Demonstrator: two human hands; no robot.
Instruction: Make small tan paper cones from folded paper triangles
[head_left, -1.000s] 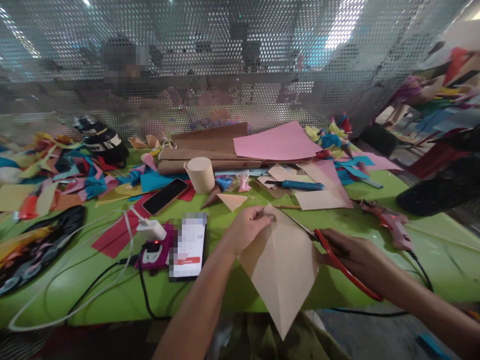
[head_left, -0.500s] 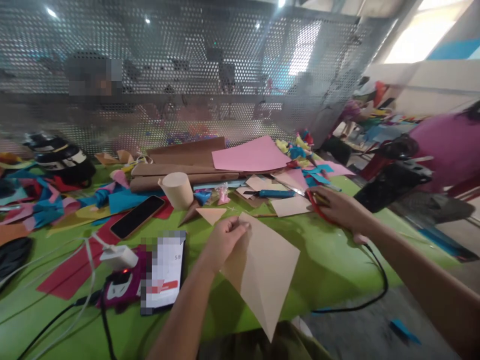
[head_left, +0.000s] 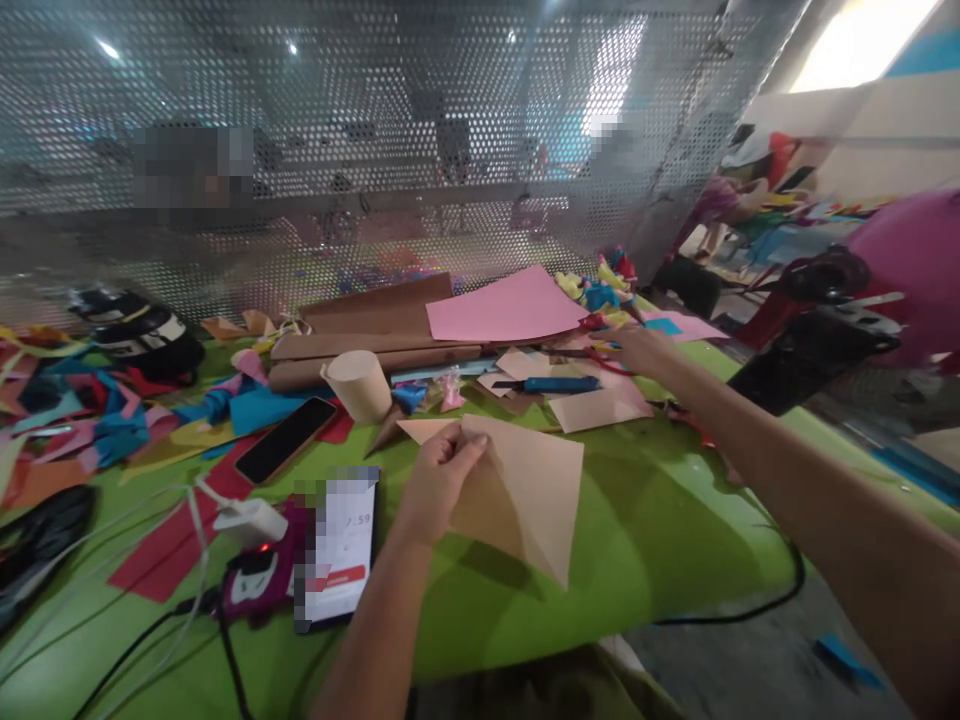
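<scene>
My left hand [head_left: 437,480] pinches the top corner of a folded beige paper sheet [head_left: 525,500], lifting it off the green table [head_left: 660,530]. My right hand [head_left: 637,350] reaches far across the table with its fingers closed round the red-handled scissors [head_left: 600,355], which lie low over the paper scraps near a pink sheet [head_left: 506,305]. A blue utility knife [head_left: 551,384] lies just left of that hand.
Two phones [head_left: 289,450] [head_left: 341,545], a white charger [head_left: 247,520] and cables crowd the near left. A beige paper cone [head_left: 360,385], brown rolls [head_left: 375,345] and coloured scraps [head_left: 97,420] lie further back. A perforated metal screen [head_left: 375,150] walls off the far edge. A person in pink [head_left: 911,260] sits at right.
My right hand carried the scissors away from the beige sheet to the far side of the table. My left hand raised the sheet a little.
</scene>
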